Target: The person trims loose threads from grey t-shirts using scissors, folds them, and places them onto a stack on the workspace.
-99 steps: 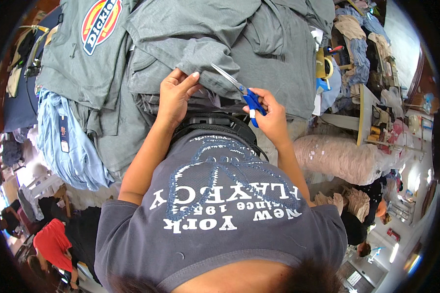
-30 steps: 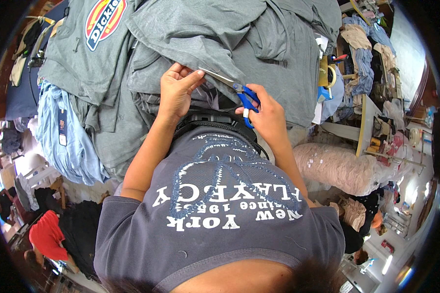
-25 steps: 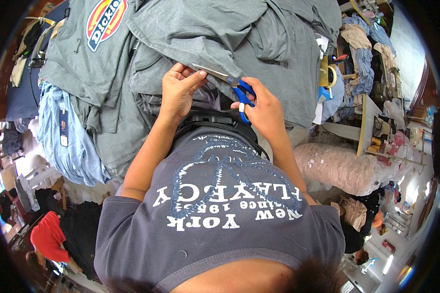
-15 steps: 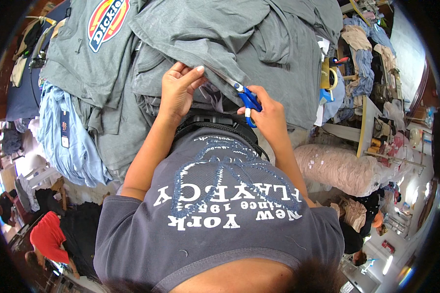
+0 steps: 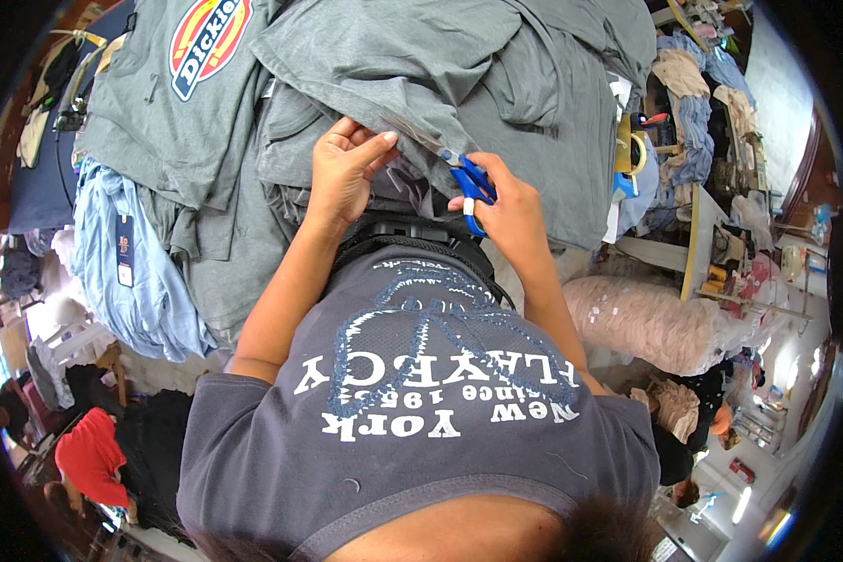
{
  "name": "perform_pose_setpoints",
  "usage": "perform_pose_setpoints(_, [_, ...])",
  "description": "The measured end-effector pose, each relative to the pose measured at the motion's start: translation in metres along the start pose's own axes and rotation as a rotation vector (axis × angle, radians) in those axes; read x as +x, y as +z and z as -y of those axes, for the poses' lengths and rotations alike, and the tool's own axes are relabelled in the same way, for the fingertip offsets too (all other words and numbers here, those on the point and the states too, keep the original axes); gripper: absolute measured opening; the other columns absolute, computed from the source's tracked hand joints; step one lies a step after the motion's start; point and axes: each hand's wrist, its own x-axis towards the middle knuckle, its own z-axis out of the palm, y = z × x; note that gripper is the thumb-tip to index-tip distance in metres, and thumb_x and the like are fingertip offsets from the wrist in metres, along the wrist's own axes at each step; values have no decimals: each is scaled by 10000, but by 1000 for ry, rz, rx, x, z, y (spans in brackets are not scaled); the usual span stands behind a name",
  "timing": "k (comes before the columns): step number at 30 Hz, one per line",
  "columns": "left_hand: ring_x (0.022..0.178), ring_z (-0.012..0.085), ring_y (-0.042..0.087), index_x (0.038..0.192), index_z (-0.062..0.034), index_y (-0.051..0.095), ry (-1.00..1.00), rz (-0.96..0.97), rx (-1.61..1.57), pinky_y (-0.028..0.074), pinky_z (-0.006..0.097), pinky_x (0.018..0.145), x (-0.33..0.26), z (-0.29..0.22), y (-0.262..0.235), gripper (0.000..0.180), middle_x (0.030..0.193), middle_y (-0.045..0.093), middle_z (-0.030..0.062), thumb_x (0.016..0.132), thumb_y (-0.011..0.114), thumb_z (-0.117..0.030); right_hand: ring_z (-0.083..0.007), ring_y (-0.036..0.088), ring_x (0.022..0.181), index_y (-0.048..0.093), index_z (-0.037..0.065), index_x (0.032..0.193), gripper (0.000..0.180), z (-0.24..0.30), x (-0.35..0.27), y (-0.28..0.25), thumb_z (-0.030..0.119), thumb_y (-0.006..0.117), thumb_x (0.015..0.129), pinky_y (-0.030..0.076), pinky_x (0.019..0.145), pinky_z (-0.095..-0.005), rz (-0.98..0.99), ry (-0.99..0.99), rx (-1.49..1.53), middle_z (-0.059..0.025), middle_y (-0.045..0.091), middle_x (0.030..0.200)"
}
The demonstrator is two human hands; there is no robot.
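A pile of grey garments lies on the table in front of me. My left hand pinches the folded edge of the top grey garment at its near hem. My right hand grips blue-handled scissors, whose blades point up and left along that same edge, close to my left fingertips. The blade tips lie against the fabric and I cannot tell how far apart they are.
A grey shirt with a round red, yellow and blue logo lies at the far left of the pile. A light blue garment with a hang tag droops over the table's left edge. Clutter and a pink bundle fill the right.
My right hand has brought the scissors from above the garment down to its near edge. My left hand shifted its pinch slightly along the hem. The pile has not moved.
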Motion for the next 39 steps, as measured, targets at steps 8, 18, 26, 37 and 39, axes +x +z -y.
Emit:
perform_pose_setpoints(8, [843,115,562,1034,-11,517,-4,21,6,480,261,713,4,6,-5,313,953,591,48,736,609,-4,-253,594,704,492,114,1007,430,7,1,3,191,694,635,449,592,-353,-28,32,-89,-103,594,848])
perform_pose_setpoints(18, [826,124,570,1017,-4,521,-29,16,-40,471,264,722,4,4,-7,284,933,595,57,744,601,-6,-217,546,594,513,84,1000,443,6,9,8,142,710,607,431,558,-308,-20,-5,-26,-115,566,708])
perform_pose_setpoints(26, [797,105,567,985,-3,533,13,-15,-42,464,249,701,13,0,-16,251,907,601,47,745,606,-11,-275,592,705,484,103,1015,437,11,8,10,206,690,643,446,584,-359,-23,-4,-122,-120,591,833])
perform_pose_setpoints(37, [770,104,565,983,-2,531,7,-13,-11,454,234,682,11,-2,-14,249,892,596,46,744,600,0,-318,589,708,494,89,982,417,6,16,17,208,700,639,438,581,-383,11,-11,-38,-154,595,771])
perform_pose_setpoints(39, [757,103,563,977,2,533,6,-1,-4,451,233,669,12,0,-15,247,883,595,46,740,605,-3,-317,591,697,496,84,981,420,5,12,16,200,704,636,437,576,-380,20,21,-38,-160,592,750])
